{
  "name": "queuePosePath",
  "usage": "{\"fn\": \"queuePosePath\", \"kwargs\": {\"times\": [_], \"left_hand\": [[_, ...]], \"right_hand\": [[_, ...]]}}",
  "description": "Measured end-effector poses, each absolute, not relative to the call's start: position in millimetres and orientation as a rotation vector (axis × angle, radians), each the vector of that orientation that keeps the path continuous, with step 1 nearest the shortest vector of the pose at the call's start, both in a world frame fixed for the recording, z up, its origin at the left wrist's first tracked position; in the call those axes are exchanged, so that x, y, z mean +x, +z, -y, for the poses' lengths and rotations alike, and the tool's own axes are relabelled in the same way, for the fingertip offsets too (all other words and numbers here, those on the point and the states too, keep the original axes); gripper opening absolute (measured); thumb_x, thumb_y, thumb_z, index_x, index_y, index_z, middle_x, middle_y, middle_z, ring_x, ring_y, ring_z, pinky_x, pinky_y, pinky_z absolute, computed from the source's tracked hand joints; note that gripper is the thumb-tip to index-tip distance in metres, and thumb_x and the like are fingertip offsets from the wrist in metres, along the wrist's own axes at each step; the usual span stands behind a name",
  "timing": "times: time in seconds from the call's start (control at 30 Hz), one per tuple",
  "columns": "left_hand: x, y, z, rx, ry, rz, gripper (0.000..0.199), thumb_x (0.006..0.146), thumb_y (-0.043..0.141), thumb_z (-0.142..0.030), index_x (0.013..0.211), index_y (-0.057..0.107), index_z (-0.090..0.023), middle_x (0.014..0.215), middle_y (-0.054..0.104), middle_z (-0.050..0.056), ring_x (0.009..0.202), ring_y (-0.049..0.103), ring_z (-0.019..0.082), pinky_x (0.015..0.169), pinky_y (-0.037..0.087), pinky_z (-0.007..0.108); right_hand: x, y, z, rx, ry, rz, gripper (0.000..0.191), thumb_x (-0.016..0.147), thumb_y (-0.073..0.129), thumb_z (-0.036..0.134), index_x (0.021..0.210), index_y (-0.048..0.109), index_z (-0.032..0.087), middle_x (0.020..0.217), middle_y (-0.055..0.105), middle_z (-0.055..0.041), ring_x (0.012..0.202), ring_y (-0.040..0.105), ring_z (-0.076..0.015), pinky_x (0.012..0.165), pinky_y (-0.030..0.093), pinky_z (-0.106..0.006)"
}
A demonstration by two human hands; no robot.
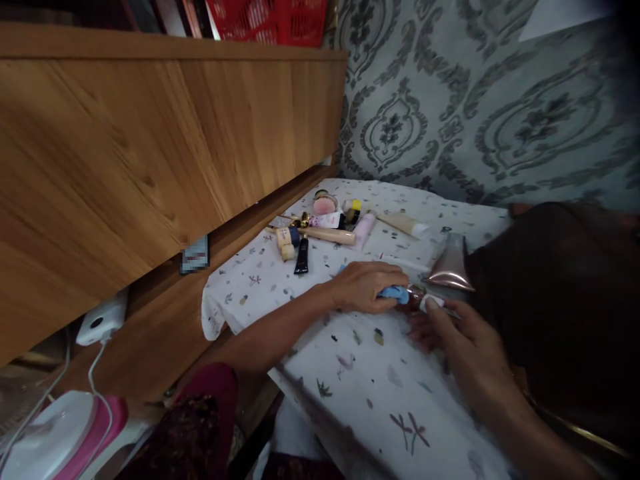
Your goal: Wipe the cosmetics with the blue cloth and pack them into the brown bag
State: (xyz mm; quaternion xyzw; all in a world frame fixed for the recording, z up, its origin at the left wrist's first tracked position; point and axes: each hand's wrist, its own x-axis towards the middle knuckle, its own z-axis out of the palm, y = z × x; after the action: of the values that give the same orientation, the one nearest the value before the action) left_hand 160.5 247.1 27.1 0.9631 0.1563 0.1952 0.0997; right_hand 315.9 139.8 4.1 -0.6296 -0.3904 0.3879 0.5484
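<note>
Spreading nearest the person is the white, plant-printed counter (370, 400), with a white-lidded pink container (53, 433) well off to the left. Over the counter, the right hand (465, 330) pinches a small white piece (433, 303) between thumb and fingers, while the left hand (373, 287) has its grip curled around a blue piece (395, 294), hiding much of it. Between the two hands sits one small, shiny brownish cylinder (415, 293), blurred; its long axis runs crosswise, dipping slightly rightward, one end toward the blue piece and the other toward the white one.

Just beyond the right hand lies one rose-metallic squeeze tube (453, 267), beside a bulky dark brown object (555, 320) that blocks the counter's right side. Farther on, a cluster includes one glossy black tube (302, 257), one cream jar with a navy end (286, 237), one beige cylindrical handle (333, 235), one lilac tube (364, 231), one yellow-capped bottle (354, 212) and one round pink compact (325, 204). One beige tube (403, 224) lies to their right.

A wood-grain cabinet (175, 147) borders the left, carrying one red plastic basket (275, 23); grey patterned wallpaper (450, 100) rises behind.
</note>
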Motion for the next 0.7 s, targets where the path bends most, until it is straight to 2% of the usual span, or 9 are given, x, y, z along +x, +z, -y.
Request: {"fn": "queuePosePath", "kwargs": {"times": [0.2, 0.37, 0.47, 0.57, 0.7], "left_hand": [[158, 29, -250, 2.805, 0.571, -0.426, 0.009, 0.082, 0.051, -0.017, 0.087, 0.058, -0.019, 0.095, 0.068, 0.008, 0.097, 0.065, 0.023, 0.082, 0.048, 0.032], [154, 34, -253, 2.742, 0.547, -0.387, 0.011, 0.076, 0.053, -0.016, 0.083, 0.061, -0.019, 0.092, 0.067, 0.006, 0.090, 0.064, 0.022, 0.077, 0.045, 0.030], [149, 40, -255, 2.658, 0.439, -0.409, 0.011, 0.072, 0.053, -0.016, 0.076, 0.063, -0.019, 0.084, 0.068, 0.004, 0.080, 0.063, 0.020, 0.073, 0.044, 0.028], [142, 41, -258, 2.592, 0.361, -0.530, 0.015, 0.070, 0.052, -0.019, 0.077, 0.066, -0.019, 0.076, 0.068, 0.003, 0.072, 0.062, 0.020, 0.070, 0.044, 0.028], [138, 36, -264, 2.637, 0.246, -0.717, 0.018, 0.073, 0.053, -0.024, 0.080, 0.069, -0.021, 0.079, 0.071, 0.004, 0.076, 0.063, 0.023, 0.073, 0.045, 0.030]], "right_hand": [[316, 2, -139, -1.442, 0.924, 0.894, 0.047, 0.064, 0.075, 0.060, 0.087, 0.058, 0.022, 0.066, 0.065, -0.0043, 0.049, 0.059, -0.0182, 0.042, 0.045, -0.030], [316, -1, -140, -1.392, 0.912, 0.885, 0.051, 0.062, 0.077, 0.060, 0.088, 0.055, 0.021, 0.060, 0.062, -0.0008, 0.049, 0.056, -0.0167, 0.042, 0.043, -0.027], [316, -6, -141, -1.342, 0.882, 0.917, 0.049, 0.067, 0.072, 0.061, 0.089, 0.054, 0.022, 0.056, 0.057, 0.0037, 0.046, 0.053, -0.0146, 0.042, 0.040, -0.025], [317, -13, -140, -1.285, 0.854, 1.002, 0.041, 0.076, 0.066, 0.056, 0.095, 0.053, 0.022, 0.061, 0.056, 0.0050, 0.048, 0.051, -0.0124, 0.044, 0.040, -0.023], [319, -19, -137, -1.284, 0.750, 1.094, 0.032, 0.087, 0.054, 0.050, 0.103, 0.051, 0.022, 0.065, 0.053, 0.0047, 0.053, 0.051, -0.0134, 0.046, 0.039, -0.023]]}}
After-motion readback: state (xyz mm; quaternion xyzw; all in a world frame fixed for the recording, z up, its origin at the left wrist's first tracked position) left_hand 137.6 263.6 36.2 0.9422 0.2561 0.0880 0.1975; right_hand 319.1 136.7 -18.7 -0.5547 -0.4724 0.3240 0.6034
